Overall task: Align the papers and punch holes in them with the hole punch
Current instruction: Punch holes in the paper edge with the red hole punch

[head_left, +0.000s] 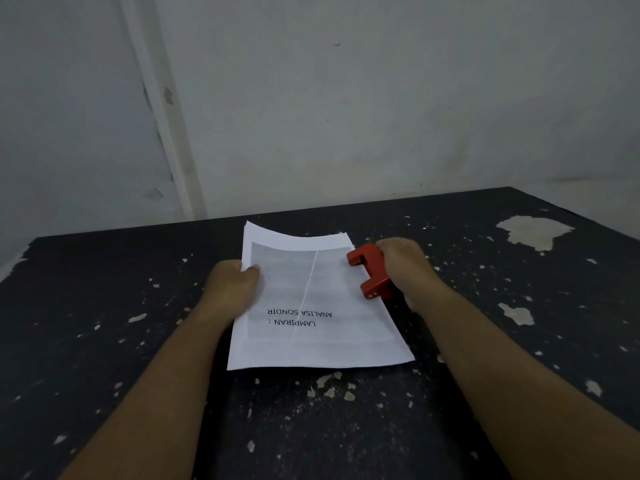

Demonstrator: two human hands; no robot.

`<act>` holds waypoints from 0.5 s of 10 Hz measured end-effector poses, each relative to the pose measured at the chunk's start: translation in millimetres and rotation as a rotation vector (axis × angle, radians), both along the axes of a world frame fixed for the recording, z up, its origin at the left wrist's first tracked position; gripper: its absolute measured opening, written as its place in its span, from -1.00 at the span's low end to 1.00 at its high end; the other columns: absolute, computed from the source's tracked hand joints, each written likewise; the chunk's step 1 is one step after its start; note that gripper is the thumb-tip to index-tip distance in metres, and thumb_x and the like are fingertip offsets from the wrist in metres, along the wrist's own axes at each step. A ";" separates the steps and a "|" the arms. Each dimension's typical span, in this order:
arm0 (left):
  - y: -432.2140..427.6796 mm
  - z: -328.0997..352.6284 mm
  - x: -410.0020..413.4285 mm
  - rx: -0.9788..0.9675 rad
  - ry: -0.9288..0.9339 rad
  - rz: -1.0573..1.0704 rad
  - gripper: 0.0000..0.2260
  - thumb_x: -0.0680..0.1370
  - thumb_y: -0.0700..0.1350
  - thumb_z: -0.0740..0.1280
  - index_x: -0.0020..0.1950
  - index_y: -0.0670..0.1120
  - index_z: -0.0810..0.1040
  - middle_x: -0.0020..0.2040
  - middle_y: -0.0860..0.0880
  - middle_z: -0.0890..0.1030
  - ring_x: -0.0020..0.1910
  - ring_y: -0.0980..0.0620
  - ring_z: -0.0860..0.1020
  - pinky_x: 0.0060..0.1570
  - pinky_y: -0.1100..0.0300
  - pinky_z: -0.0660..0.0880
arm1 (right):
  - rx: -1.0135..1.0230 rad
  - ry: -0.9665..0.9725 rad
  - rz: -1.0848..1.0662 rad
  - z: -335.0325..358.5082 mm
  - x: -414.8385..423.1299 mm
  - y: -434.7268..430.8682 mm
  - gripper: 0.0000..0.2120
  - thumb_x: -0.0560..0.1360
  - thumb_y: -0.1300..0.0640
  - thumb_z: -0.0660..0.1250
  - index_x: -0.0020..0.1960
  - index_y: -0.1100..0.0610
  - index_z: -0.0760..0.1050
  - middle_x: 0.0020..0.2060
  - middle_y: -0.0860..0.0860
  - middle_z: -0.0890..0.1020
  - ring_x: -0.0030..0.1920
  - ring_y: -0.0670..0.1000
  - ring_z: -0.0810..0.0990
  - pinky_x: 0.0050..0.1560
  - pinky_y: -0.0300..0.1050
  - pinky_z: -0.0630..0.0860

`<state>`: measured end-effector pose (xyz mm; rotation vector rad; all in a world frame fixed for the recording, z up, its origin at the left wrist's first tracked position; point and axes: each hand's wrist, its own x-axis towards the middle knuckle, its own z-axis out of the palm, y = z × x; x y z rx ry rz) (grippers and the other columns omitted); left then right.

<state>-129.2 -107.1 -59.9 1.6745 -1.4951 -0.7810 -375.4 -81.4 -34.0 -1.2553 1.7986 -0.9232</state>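
Pinching the papers' (311, 306) left edge, left hand (230, 284); right hand (403, 268) grip clenched around red hole punch (370, 270) at their right edge.

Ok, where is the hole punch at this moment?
In the head view the red hole punch sits right of centre on the dark table, held by the right hand against the right edge of the papers.
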 end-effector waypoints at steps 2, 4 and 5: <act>-3.6 -5.2 -0.7 -0.024 -0.049 0.002 -0.67 0.58 -0.13 0.24 -0.12 -0.41 0.57 -0.24 -0.19 0.56 -0.29 -0.08 0.49 -0.35 0.17 0.34 | 0.154 0.162 -0.047 14.1 14.4 -31.9 -0.65 0.57 0.02 0.15 0.15 0.22 0.56 -0.16 0.14 0.61 -0.29 0.16 0.59 -0.23 0.07 0.59; -5.7 -9.7 -0.9 -0.060 -0.102 0.004 -0.70 0.60 -0.14 0.23 -0.22 -0.30 0.56 -0.34 -0.09 0.52 -0.38 0.02 0.45 -0.42 0.21 0.30 | 0.271 0.603 0.111 14.5 18.0 -45.5 -0.53 0.60 0.07 0.24 0.43 0.24 0.28 0.19 0.17 0.47 -0.05 0.06 0.46 -0.04 -0.09 0.42; -6.9 -10.6 -0.1 -0.078 -0.113 -0.003 -0.70 0.60 -0.14 0.23 -0.21 -0.31 0.57 -0.34 -0.07 0.52 -0.37 0.02 0.46 -0.42 0.24 0.30 | 0.242 0.774 0.164 11.4 15.6 -46.0 -0.51 0.59 0.05 0.27 0.43 0.25 0.30 0.22 0.18 0.49 0.00 0.08 0.49 -0.04 -0.11 0.40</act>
